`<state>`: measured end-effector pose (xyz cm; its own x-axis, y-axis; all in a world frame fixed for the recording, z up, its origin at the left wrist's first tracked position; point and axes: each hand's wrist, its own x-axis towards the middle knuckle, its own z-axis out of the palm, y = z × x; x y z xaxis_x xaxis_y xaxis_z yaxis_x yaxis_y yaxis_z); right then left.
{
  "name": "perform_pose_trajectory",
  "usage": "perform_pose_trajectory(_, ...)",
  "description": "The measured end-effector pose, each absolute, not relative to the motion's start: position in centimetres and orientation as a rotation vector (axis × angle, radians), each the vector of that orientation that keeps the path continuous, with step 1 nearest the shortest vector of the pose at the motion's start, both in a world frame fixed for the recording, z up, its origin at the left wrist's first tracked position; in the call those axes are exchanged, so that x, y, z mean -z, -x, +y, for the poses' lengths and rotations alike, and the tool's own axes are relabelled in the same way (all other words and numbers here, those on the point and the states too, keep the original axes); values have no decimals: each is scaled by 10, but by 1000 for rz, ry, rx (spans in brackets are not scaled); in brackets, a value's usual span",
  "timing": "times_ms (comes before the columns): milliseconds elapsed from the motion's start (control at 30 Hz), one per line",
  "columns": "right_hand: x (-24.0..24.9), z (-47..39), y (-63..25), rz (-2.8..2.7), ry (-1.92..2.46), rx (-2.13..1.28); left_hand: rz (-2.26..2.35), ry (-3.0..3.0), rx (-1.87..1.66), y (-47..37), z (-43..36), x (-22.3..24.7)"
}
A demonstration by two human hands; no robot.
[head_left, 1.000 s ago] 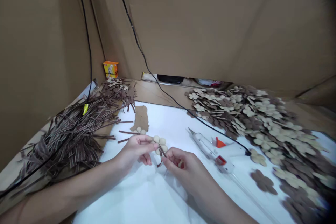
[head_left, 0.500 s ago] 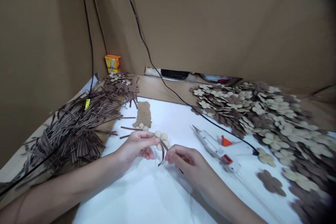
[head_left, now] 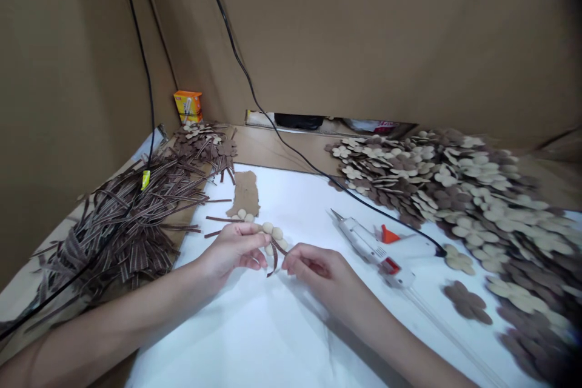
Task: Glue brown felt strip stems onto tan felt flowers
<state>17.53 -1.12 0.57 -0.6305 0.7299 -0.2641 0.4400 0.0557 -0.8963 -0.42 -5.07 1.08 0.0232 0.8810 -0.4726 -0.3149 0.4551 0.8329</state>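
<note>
My left hand is closed, pinching a beige flower cutout with rounded petals between thumb and fingers. A narrow brown ribbon strip with pale stitching lies across the flower, and one end hangs below it. The fingers of my right hand are pinched on another end of the ribbon, just right of the flower. Part of the flower is hidden behind my left thumb. Just beyond my left hand, another beige flower rests against a torn brown cardboard piece.
A white glue gun with an orange trigger lies right of my hands on the white board, its black cable running up. Brown ribbons are heaped at left, beige and brown flowers at right. An orange box stands behind.
The whole view has shifted slightly, with everything a little further left and up. Both hands keep their pinch; the ribbon tail behind my right hand no longer shows.
</note>
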Motion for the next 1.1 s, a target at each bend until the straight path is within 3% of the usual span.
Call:
perform_pose_trajectory(733,-14,-12,-169,-1958,1144,-1566,1261,-713,-989,-5,-55,-12)
perform_pose_trajectory(1100,-23,-12,-173,-2047,1050,-1588,1487,-1306,-828,5,-48,-24)
